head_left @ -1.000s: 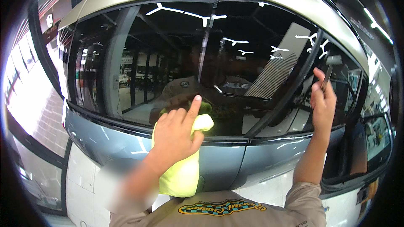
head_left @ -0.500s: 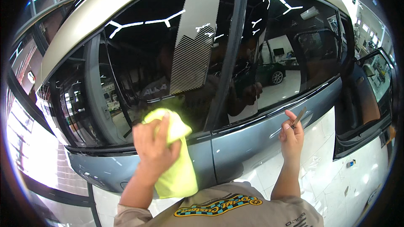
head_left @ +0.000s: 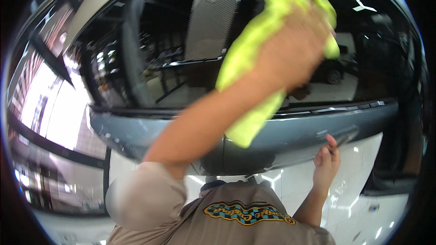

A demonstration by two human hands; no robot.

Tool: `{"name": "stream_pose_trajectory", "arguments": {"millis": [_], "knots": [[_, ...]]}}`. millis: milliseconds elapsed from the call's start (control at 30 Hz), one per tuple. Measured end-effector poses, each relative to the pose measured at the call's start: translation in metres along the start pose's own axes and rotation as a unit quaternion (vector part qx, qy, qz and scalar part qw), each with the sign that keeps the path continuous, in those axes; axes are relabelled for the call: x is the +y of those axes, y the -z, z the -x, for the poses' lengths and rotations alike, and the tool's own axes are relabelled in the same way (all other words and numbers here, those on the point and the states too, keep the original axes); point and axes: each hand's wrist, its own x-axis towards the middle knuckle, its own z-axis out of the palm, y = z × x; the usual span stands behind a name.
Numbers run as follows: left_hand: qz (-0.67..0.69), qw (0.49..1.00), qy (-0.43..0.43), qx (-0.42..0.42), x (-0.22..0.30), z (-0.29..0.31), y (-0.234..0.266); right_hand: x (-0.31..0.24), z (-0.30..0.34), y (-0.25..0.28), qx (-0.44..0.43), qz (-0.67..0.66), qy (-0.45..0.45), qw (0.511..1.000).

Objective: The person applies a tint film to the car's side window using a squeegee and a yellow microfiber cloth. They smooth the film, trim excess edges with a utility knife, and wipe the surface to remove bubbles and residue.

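Note:
My left hand (head_left: 297, 47), smeared by motion, is closed on a bright yellow-green cloth (head_left: 240, 61). The arm reaches across to the right in front of the car's dark side windows. Part of the cloth bunches beyond the fingers; the rest hangs past the wrist toward the grey-blue door (head_left: 295, 131). Whether the cloth touches the glass I cannot tell. Lower right, my right hand (head_left: 326, 163) is raised beside the door handle, closed on a slim, pointed, knife-like tool (head_left: 341, 145).
The car's side, with its dark rear window (head_left: 150, 77) and lower window trim (head_left: 313, 111), spans the view. An open front door (head_left: 390, 172) stands at the right. A small box-like item (head_left: 374, 208) lies on the shiny white floor (head_left: 349, 199). Bright glazed frames rise at the left.
My left hand has swept up and right with the cloth, from the rear window's lower edge to the window farther right. My right hand still holds the tool. The view has shifted.

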Motion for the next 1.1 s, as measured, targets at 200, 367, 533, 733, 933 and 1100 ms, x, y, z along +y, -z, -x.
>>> {"name": "stream_pose_trajectory", "arguments": {"millis": [200, 367, 533, 733, 933, 1100], "knots": [[0.214, 0.953, 0.083, -0.198, 0.127, 0.096, -0.008, 0.005, -0.015, 0.046, -0.008, 0.009, -0.014, 1.000], [0.144, 0.934, 0.186, -0.269, 0.114, 0.141, 0.066, -0.008, -0.024, 0.058, -0.018, 0.051, -0.003, 0.999], [0.015, 0.907, 0.319, -0.274, 0.066, 0.237, 0.161, -0.025, 0.000, 0.039, -0.004, 0.065, 0.036, 0.997], [-0.100, 0.762, 0.599, -0.224, -0.118, 0.393, 0.322, -0.021, 0.067, -0.019, 0.021, 0.094, 0.082, 0.992], [-0.186, 0.725, 0.650, -0.131, -0.250, 0.510, 0.423, -0.036, 0.115, -0.140, 0.074, 0.098, 0.144, 0.982], [-0.012, 0.898, 0.398, -0.190, -0.149, 0.402, 0.338, -0.057, 0.135, -0.203, -0.033, 0.071, 0.191, 0.978]]}}
